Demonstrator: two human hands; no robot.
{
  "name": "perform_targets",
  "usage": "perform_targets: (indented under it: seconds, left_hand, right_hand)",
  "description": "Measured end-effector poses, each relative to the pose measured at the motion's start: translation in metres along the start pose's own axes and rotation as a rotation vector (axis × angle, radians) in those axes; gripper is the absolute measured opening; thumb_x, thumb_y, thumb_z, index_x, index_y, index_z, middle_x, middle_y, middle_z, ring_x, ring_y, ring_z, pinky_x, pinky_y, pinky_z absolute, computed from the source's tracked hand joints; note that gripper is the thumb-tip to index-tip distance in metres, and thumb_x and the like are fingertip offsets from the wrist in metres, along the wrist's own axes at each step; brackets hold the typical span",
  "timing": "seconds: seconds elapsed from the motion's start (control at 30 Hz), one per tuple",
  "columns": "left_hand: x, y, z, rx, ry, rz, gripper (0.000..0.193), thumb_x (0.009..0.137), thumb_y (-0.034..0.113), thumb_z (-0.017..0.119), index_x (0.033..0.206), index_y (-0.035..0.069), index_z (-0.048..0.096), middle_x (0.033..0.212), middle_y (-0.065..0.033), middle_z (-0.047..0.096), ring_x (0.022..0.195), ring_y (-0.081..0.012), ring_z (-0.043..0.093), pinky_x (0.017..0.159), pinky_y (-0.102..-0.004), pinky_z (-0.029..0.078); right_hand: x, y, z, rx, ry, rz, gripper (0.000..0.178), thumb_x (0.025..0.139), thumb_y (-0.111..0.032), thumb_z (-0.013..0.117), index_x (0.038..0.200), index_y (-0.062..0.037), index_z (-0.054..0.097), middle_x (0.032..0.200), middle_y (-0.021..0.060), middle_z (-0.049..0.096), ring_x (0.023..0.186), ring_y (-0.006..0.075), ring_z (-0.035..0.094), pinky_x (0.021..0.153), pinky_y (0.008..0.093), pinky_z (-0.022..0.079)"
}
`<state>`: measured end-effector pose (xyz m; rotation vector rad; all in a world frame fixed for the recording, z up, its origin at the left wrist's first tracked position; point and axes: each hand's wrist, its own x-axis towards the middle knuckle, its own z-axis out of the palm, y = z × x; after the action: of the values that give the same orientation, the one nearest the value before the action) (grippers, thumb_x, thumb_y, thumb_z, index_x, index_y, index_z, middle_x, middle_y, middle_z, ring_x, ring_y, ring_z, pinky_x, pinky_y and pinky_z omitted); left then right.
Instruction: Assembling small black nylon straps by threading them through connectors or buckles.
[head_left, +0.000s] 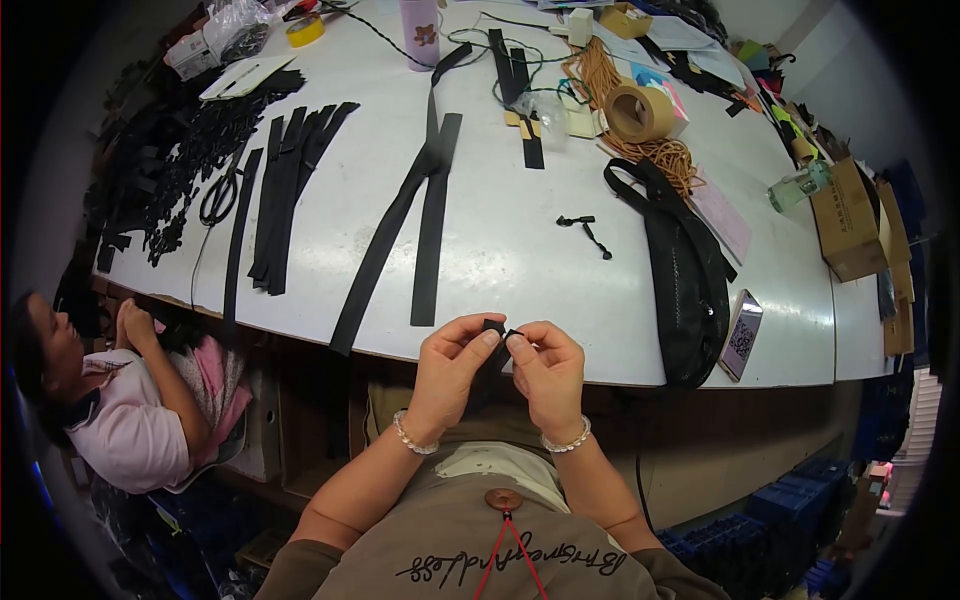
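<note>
Counter [560, 290]: white, smooth, glossy. Cardboard box [845, 230] at right: brown, flaps raised, contents not visible. Black bag [680, 270]: soft, elongated, jagged pale line down its side; contents hidden. Several long, flat black strips [285, 200] lie bunched at left, roughly parallel. Left hand [452, 358] and right hand [550, 362] both pinch a narrow black piece [493, 325] between thumb and forefinger, at the counter's near edge. Its long axis runs from fingertips toward the lap; lower end unclear. Small black cords [576, 220] lie beyond.
</note>
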<state>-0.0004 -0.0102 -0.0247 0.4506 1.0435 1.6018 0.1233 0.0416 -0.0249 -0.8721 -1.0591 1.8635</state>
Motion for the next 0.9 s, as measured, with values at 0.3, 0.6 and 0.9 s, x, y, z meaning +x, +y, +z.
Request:
perform_targets:
  seconds: [0.3,0.6,0.9]
  left_hand:
    - [0.0,-0.002,-0.004,-0.088,-0.054,-0.185,0.019,0.09,0.01,0.058,0.107,0.002,0.062,0.089,-0.0009,0.065,0.077,-0.0028,0.059,0.058,-0.0135,0.042]
    - [0.0,-0.006,-0.009,-0.154,-0.092,-0.228,0.018,0.09,0.009,0.057,0.104,0.0,0.063,0.088,-0.0027,0.065,0.08,-0.0064,0.059,0.069,-0.0184,0.048]
    - [0.001,-0.01,-0.008,-0.117,-0.085,-0.216,0.016,0.089,0.01,0.058,0.1,0.001,0.065,0.085,-0.0009,0.065,0.076,-0.0037,0.057,0.064,-0.0161,0.044]
  right_hand:
    - [0.008,-0.01,-0.011,0.105,-0.15,0.218,0.006,0.086,-0.005,0.061,0.083,-0.0014,0.057,0.059,-0.0037,0.049,0.042,0.0005,0.037,0.036,0.016,0.027]
    - [0.013,-0.017,-0.015,0.146,-0.211,0.369,0.01,0.083,-0.003,0.062,0.077,-0.0041,0.054,0.061,-0.0032,0.049,0.042,0.0008,0.038,0.035,0.0157,0.028]
    - [0.018,-0.018,-0.022,0.1,-0.277,0.392,0.011,0.08,0.0,0.063,0.075,-0.004,0.055,0.063,-0.0025,0.053,0.041,0.0,0.038,0.034,0.0157,0.026]
